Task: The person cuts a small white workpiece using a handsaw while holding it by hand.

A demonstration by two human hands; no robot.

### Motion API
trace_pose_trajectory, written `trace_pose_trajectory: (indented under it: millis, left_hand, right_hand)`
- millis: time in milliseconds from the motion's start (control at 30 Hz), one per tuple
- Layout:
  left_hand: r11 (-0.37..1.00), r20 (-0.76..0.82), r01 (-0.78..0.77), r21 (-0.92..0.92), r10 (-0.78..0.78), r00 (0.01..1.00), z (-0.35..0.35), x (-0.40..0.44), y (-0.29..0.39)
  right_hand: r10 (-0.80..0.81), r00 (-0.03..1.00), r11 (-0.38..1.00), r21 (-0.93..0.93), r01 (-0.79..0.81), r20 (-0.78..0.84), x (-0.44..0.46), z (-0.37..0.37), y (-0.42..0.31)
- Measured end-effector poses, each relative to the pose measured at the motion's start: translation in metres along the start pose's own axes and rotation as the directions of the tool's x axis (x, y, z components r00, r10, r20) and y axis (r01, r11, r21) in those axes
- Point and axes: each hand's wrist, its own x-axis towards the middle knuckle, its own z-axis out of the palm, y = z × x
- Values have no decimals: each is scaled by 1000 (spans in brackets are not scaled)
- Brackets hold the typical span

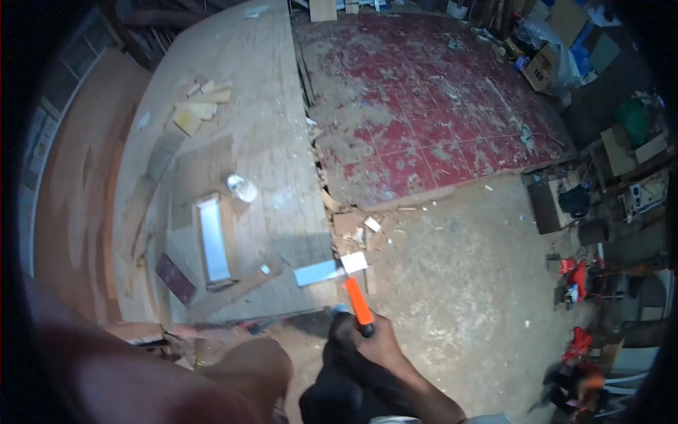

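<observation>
We are looking down at a big wooden bench (275,106). We are guessing the work is partway: nothing is looking finished yet. Near the left side of the bench's near half, a wooden frame (226,244) is lying with a shiny pale strip (214,240) in it, and we are not touching it, so work on it may be left. A pale blue strip (316,273) is lying by the near right corner, looking flat and straight. Our right hand (378,343) is gripping an orange tool (359,300) just off that corner. The tool is looking bright, with a black end. A white square (354,262) is sitting by its far tip; whether they are joined, we cannot tell. Small wood scraps (347,225) are lying past the right edge. Our left hand is not showing, so we cannot tell its state.
</observation>
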Motion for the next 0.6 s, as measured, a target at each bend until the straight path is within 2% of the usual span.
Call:
trace_pose_trajectory:
  millis: [100,133,167,200,267,500,600]
  left_hand:
    - [999,-34,23,-25,-24,999,7,-3,1]
    - [999,-32,31,-30,-32,999,8,-3,0]
    - [996,-30,69,-51,-71,997,10,-3,1]
    - [988,-32,133,-74,-136,990,17,-3,-1]
    - [976,-58,196,-96,-202,978,12,-6,2]
    - [978,-104,166,-123,-179,978,19,6,-3]
    - [974,-119,184,-135,-200,972,-13,27,3]
  right_hand:
    - [-57,998,998,-3,57,35,11,1,8]
    - [-88,996,996,-19,88,-9,12,3,9]
    - [-88,994,996,-28,87,-62,2,8,10]
    - [-24,1000,999,47,25,-16,0,7,6]
    - [0,1000,999,46,-1,26,2,0,-5]
    - [7,1000,999,45,-7,16,4,-2,-5]
    - [21,1000,997,79,-22,16,2,-1,-3]
